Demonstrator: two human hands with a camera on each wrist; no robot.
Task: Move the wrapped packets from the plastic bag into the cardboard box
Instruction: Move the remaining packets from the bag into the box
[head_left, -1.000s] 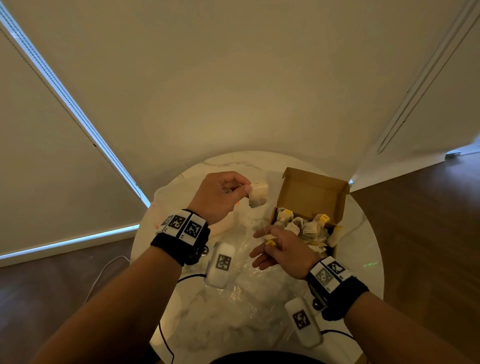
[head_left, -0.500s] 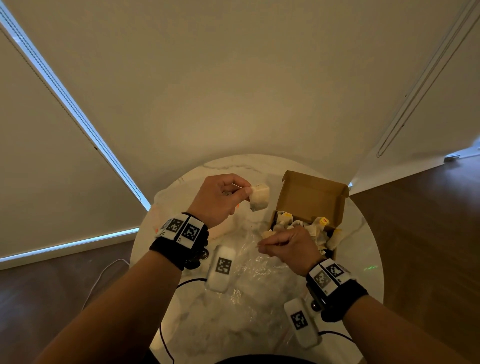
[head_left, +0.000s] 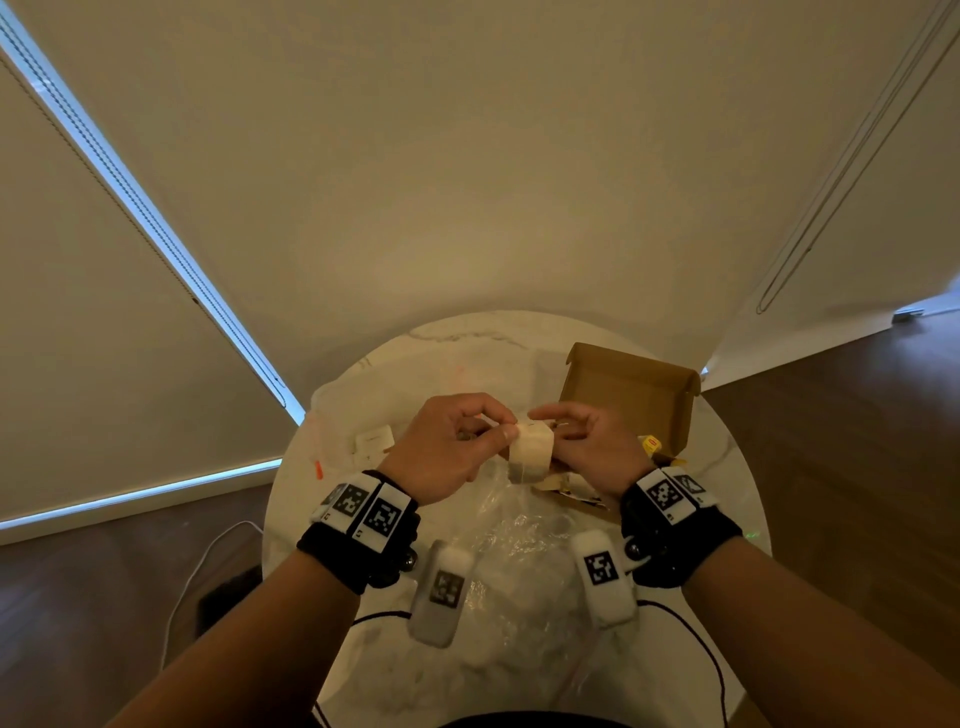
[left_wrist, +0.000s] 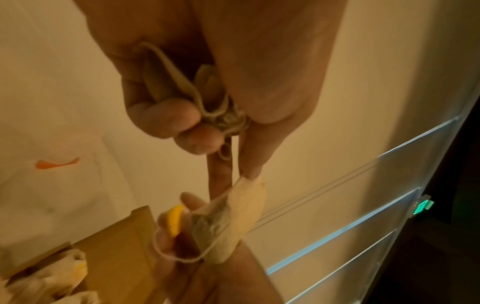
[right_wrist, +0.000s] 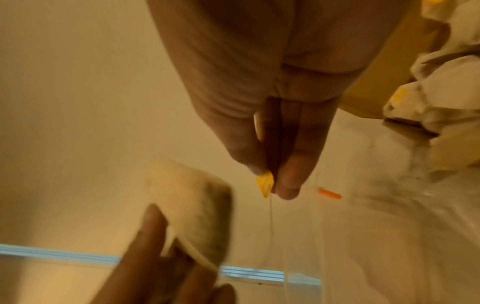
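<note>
One packet (head_left: 530, 451) hangs long axis downward, pinched at its top by the left hand (head_left: 447, 453) (more bunched in its palm), right hand (head_left: 587, 447) pinching its yellow tag (right_wrist: 265, 183).

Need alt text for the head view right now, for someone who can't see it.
Both hands meet above a round marble table: the left hand pinches a wrapped packet, the right hand touches it. An open cardboard box sits behind, clear plastic bag below.
</note>
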